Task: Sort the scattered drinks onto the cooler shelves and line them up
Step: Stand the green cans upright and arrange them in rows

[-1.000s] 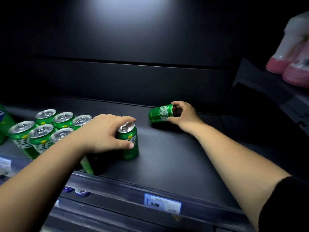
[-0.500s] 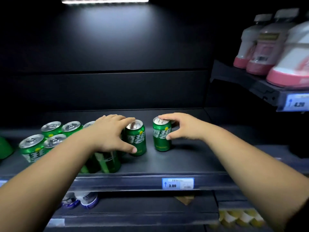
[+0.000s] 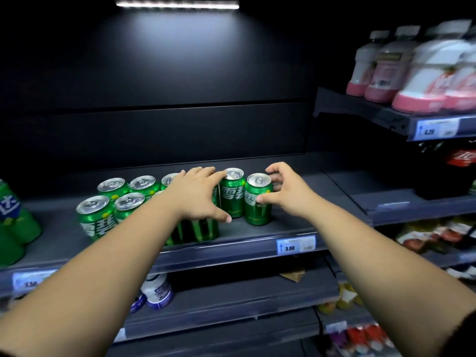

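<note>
Several green soda cans (image 3: 95, 218) stand in rows on the dark cooler shelf (image 3: 296, 228). My left hand (image 3: 198, 195) reaches over the group and holds an upright green can (image 3: 233, 195), with the fingers at its top and the thumb low on its front. Directly to its right, touching it, stands another green can (image 3: 258, 202). My right hand (image 3: 288, 188) grips that one, thumb on the front and fingers curled behind. Some cans are hidden under my left forearm.
Bare shelf stretches right of the cans, with a price tag (image 3: 295, 244) on its front lip. Green bottles (image 3: 15, 222) stand far left. Pink-and-white bottles (image 3: 412, 73) fill the upper right shelf, above a dark cola bottle (image 3: 461, 161). White-and-blue cans (image 3: 157, 292) sit below.
My right hand stood the lying can upright and slid it left until it meets the can under my left hand. The view has pulled back and risen.
</note>
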Demonstrator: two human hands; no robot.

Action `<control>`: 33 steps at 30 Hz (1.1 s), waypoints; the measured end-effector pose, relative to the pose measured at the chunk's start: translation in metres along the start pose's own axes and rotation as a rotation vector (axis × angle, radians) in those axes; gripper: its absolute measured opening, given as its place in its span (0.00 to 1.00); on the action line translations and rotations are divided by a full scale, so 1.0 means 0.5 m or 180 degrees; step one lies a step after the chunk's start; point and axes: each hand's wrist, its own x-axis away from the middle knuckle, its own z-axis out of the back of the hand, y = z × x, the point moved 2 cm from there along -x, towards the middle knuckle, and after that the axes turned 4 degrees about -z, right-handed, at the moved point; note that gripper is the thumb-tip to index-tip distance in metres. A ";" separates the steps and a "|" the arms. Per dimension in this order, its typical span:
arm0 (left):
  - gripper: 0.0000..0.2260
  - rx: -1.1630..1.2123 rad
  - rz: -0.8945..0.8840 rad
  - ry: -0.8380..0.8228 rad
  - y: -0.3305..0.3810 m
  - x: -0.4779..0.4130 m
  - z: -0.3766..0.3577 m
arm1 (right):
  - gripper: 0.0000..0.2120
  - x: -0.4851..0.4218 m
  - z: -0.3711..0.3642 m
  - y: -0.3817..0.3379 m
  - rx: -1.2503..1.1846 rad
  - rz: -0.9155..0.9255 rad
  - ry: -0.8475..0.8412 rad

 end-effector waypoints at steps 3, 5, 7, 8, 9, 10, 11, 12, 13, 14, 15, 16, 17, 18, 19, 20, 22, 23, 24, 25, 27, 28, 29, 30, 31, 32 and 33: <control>0.55 0.0046 -0.0039 -0.0017 0.002 0.004 0.005 | 0.31 0.029 -0.026 -0.005 -0.0235 0.0012 -0.0212; 0.56 0.0098 -0.0032 -0.0040 0.003 0.006 0.007 | 0.28 0.038 -0.032 -0.010 -0.0169 0.0100 -0.0303; 0.57 0.0120 -0.0028 -0.0052 0.003 0.008 0.007 | 0.27 0.044 -0.039 -0.011 -0.0076 0.0116 -0.0321; 0.57 0.0121 -0.0029 -0.0061 0.003 0.009 0.007 | 0.27 0.045 -0.043 -0.010 -0.0088 0.0101 -0.0317; 0.57 0.0121 -0.0030 -0.0068 0.003 0.010 0.007 | 0.26 0.045 -0.048 -0.008 -0.0152 0.0078 -0.0324; 0.57 0.0117 -0.0031 -0.0064 0.003 0.011 0.007 | 0.26 0.045 -0.053 -0.006 -0.0234 0.0045 -0.0345; 0.57 0.0114 -0.0031 -0.0054 0.003 0.010 0.008 | 0.26 0.044 -0.060 -0.006 -0.0302 0.0020 -0.0376; 0.56 0.0107 -0.0030 -0.0047 0.003 0.009 0.008 | 0.25 0.043 -0.068 -0.007 -0.0338 0.0017 -0.0418; 0.56 0.0097 -0.0030 -0.0046 0.002 0.007 0.009 | 0.24 0.042 -0.077 -0.008 -0.0361 0.0032 -0.0484; 0.56 0.0085 -0.0038 -0.0049 0.001 0.006 0.009 | 0.23 0.041 -0.088 -0.009 -0.0384 0.0056 -0.0548; 0.56 0.0077 -0.0048 -0.0046 0.001 0.005 0.008 | 0.22 0.041 -0.098 -0.009 -0.0409 0.0083 -0.0597; 0.56 0.0072 -0.0057 -0.0038 0.000 0.004 0.008 | 0.22 0.043 -0.104 -0.011 -0.0418 0.0113 -0.0631; 0.56 0.0071 -0.0062 -0.0029 0.000 0.004 0.008 | 0.21 0.044 -0.108 -0.012 -0.0415 0.0133 -0.0650; 0.56 0.0073 -0.0067 -0.0015 0.001 0.004 0.008 | 0.20 0.044 -0.107 -0.013 -0.0403 0.0142 -0.0658; 0.56 0.0075 -0.0068 0.0004 0.002 0.003 0.007 | 0.19 0.045 -0.105 -0.012 -0.0372 0.0158 -0.0688; 0.56 0.0072 -0.0061 0.0022 0.002 0.003 0.005 | 0.20 0.045 -0.102 -0.011 -0.0311 0.0181 -0.0725; 0.55 0.0050 -0.0039 0.0043 0.002 0.003 0.003 | 0.30 0.045 -0.097 -0.009 -0.0116 0.0219 -0.0698; 0.55 0.0044 -0.0029 0.0048 0.002 0.002 0.001 | 0.37 0.042 -0.095 -0.008 -0.0042 0.0181 -0.0631; 0.55 0.0042 -0.0025 0.0051 0.002 0.003 0.000 | 0.44 0.037 -0.092 -0.006 -0.0023 0.0105 -0.0579; 0.55 0.0047 -0.0021 0.0054 0.002 0.003 -0.001 | 0.51 0.031 -0.090 -0.005 -0.0049 0.0022 -0.0590; 0.56 0.0076 -0.0009 0.0056 0.002 0.002 -0.001 | 0.64 0.014 -0.088 -0.006 -0.0105 -0.0129 -0.0807; 0.56 0.0088 -0.0004 0.0062 0.003 0.001 0.000 | 0.68 0.007 -0.089 -0.009 -0.0121 -0.0176 -0.0962; 0.56 0.0096 0.0000 0.0077 0.003 0.001 0.000 | 0.70 0.002 -0.093 -0.012 -0.0160 -0.0182 -0.1117; 0.56 0.0103 0.0006 0.0098 0.002 0.000 0.001 | 0.68 -0.003 -0.096 -0.015 -0.0219 -0.0150 -0.1237; 0.56 0.0114 0.0013 0.0119 0.002 0.000 0.001 | 0.65 -0.006 -0.099 -0.016 -0.0259 -0.0094 -0.1299; 0.56 0.0120 0.0021 0.0134 0.002 0.001 0.001 | 0.61 -0.009 -0.098 -0.017 -0.0271 -0.0035 -0.1318; 0.56 0.0120 0.0032 0.0138 0.002 0.002 0.001 | 0.59 -0.010 -0.096 -0.016 -0.0263 -0.0005 -0.1314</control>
